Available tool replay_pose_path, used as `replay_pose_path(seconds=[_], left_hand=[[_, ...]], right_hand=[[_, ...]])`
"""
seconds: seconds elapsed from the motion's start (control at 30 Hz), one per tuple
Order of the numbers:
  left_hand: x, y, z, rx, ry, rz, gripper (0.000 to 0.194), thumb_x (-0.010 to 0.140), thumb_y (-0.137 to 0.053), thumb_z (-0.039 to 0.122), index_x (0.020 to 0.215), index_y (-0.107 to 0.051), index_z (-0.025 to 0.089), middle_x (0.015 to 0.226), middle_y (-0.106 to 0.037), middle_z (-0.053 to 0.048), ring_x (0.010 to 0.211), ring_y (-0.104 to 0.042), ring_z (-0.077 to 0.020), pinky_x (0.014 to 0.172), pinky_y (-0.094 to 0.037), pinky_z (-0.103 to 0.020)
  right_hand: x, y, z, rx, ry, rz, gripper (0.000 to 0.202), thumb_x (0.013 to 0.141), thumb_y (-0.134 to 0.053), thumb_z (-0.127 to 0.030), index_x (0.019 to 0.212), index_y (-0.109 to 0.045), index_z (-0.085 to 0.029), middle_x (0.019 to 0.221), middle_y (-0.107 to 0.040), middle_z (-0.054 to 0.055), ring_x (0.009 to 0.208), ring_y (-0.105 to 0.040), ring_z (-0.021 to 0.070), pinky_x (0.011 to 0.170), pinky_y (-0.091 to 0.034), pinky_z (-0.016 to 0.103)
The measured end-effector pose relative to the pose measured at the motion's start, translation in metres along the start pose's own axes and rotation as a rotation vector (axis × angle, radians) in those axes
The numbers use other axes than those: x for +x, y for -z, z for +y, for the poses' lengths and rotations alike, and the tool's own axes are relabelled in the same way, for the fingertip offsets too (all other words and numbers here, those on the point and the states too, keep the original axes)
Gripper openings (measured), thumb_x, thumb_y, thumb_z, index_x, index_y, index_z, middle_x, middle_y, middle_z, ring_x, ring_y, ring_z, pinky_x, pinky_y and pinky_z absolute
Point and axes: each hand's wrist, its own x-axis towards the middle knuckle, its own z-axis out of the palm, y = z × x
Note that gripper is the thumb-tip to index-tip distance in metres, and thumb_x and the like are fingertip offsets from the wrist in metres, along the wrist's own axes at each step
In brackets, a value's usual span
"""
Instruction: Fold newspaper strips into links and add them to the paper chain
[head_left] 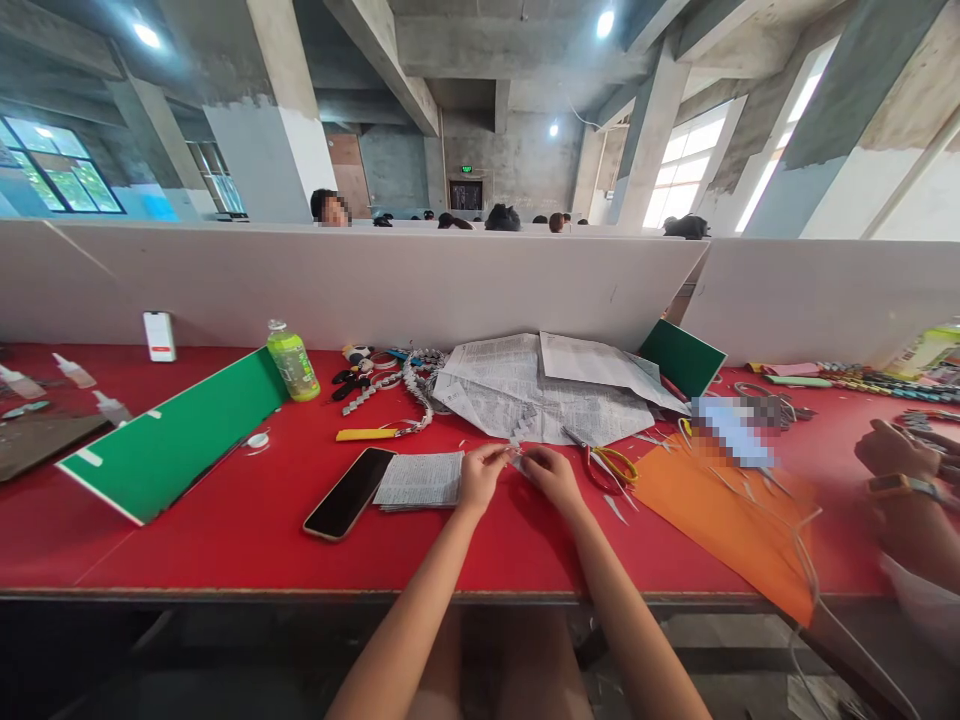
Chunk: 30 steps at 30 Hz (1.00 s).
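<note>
Plainly, a small pale bit of paper [515, 462] sat between the two hands — left hand [482, 478] and right hand [552, 476] both pinched on it, fingertips close together. Right of the grip lay yellow-handled scissors [615, 464]; left of it, a paper stack [418, 480], then a phone [349, 493]. Newspaper sheets [487, 375] spread beyond the grip — a chain [414, 385] beside them.

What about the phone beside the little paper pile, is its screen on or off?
Off, it seems: the phone lies face up on the red table, showing only black.
</note>
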Motion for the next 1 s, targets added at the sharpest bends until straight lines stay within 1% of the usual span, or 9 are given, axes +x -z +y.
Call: replay_pose_path(seconds=[0.17, 0.3, 0.5, 0.57, 0.7, 0.77, 0.83, 0.93, 1.0], left_hand=[[0.004, 0.003, 0.001, -0.096, 0.078, 0.127, 0.024, 0.064, -0.068, 0.034, 0.077, -0.071, 0.015, 0.072, -0.071, -0.004, 0.067, -0.063, -0.0147, 0.064, -0.049, -0.024], [0.007, 0.006, -0.001, -0.132, 0.072, 0.222, 0.026, 0.061, -0.07, 0.036, 0.077, -0.071, 0.015, 0.072, -0.069, -0.003, 0.069, -0.062, -0.014, 0.064, -0.048, -0.023], [0.007, 0.006, -0.005, -0.123, 0.05, 0.259, 0.025, 0.06, -0.071, 0.035, 0.076, -0.07, 0.016, 0.072, -0.069, -0.004, 0.07, -0.062, -0.0139, 0.066, -0.047, -0.023], [0.008, 0.009, -0.004, -0.127, 0.044, 0.293, 0.025, 0.06, -0.071, 0.035, 0.076, -0.069, 0.016, 0.073, -0.069, -0.003, 0.07, -0.062, -0.0138, 0.066, -0.047, -0.024], [0.013, 0.02, 0.0, -0.233, 0.056, 0.493, 0.029, 0.06, -0.07, 0.038, 0.077, -0.066, 0.015, 0.07, -0.066, -0.002, 0.065, -0.06, -0.0127, 0.064, -0.048, -0.025], [0.015, 0.024, 0.001, -0.282, 0.074, 0.559, 0.03, 0.06, -0.069, 0.038, 0.077, -0.063, 0.014, 0.069, -0.064, -0.001, 0.062, -0.059, -0.0122, 0.062, -0.048, -0.026], [0.015, 0.024, 0.002, -0.266, 0.061, 0.53, 0.028, 0.061, -0.069, 0.036, 0.076, -0.061, 0.014, 0.07, -0.064, -0.001, 0.064, -0.06, -0.0129, 0.063, -0.049, -0.026], [0.011, 0.018, 0.002, -0.105, -0.039, 0.37, 0.022, 0.065, -0.066, 0.033, 0.077, -0.061, 0.015, 0.075, -0.065, -0.003, 0.072, -0.061, -0.0142, 0.069, -0.048, -0.025], [0.007, 0.012, 0.002, -0.004, -0.083, 0.243, 0.018, 0.068, -0.064, 0.031, 0.076, -0.06, 0.016, 0.075, -0.064, -0.003, 0.075, -0.062, -0.0144, 0.07, -0.048, -0.024]], right_hand=[[-0.001, 0.003, 0.0, -0.161, -0.029, 0.048, 0.02, 0.074, -0.046, -0.033, 0.078, -0.062, -0.02, 0.073, -0.064, 0.001, 0.068, -0.057, 0.0163, 0.06, -0.037, 0.024], [-0.001, 0.005, -0.003, -0.309, -0.092, 0.077, 0.019, 0.075, -0.046, -0.032, 0.079, -0.062, -0.022, 0.077, -0.065, 0.0, 0.07, -0.057, 0.0163, 0.057, -0.034, 0.023], [-0.002, 0.002, -0.008, -0.502, -0.06, 0.105, 0.018, 0.079, -0.043, -0.027, 0.081, -0.059, -0.021, 0.081, -0.066, 0.002, 0.073, -0.057, 0.0159, 0.058, -0.03, 0.023], [-0.002, 0.003, -0.008, -0.556, -0.054, 0.115, 0.017, 0.08, -0.043, -0.025, 0.081, -0.059, -0.02, 0.082, -0.066, 0.003, 0.075, -0.057, 0.0167, 0.06, -0.03, 0.024], [-0.001, 0.008, -0.003, -0.63, -0.137, 0.158, 0.016, 0.08, -0.043, -0.021, 0.081, -0.059, -0.018, 0.084, -0.065, 0.007, 0.077, -0.056, 0.0182, 0.061, -0.03, 0.025], [-0.002, 0.011, -0.002, -0.619, -0.129, 0.183, 0.017, 0.08, -0.042, -0.02, 0.082, -0.059, -0.017, 0.085, -0.065, 0.007, 0.077, -0.056, 0.0187, 0.062, -0.031, 0.026], [-0.002, 0.011, -0.001, -0.549, -0.048, 0.207, 0.019, 0.082, -0.039, -0.021, 0.085, -0.058, -0.018, 0.086, -0.064, 0.006, 0.08, -0.055, 0.0188, 0.065, -0.033, 0.026], [-0.003, 0.01, -0.003, -0.37, 0.092, 0.261, 0.026, 0.088, -0.032, -0.025, 0.093, -0.056, -0.019, 0.093, -0.062, 0.006, 0.087, -0.054, 0.0183, 0.072, -0.037, 0.026], [-0.004, 0.008, -0.005, -0.289, 0.158, 0.256, 0.027, 0.089, -0.033, -0.029, 0.098, -0.056, -0.02, 0.097, -0.061, 0.006, 0.091, -0.054, 0.0182, 0.076, -0.038, 0.027]])
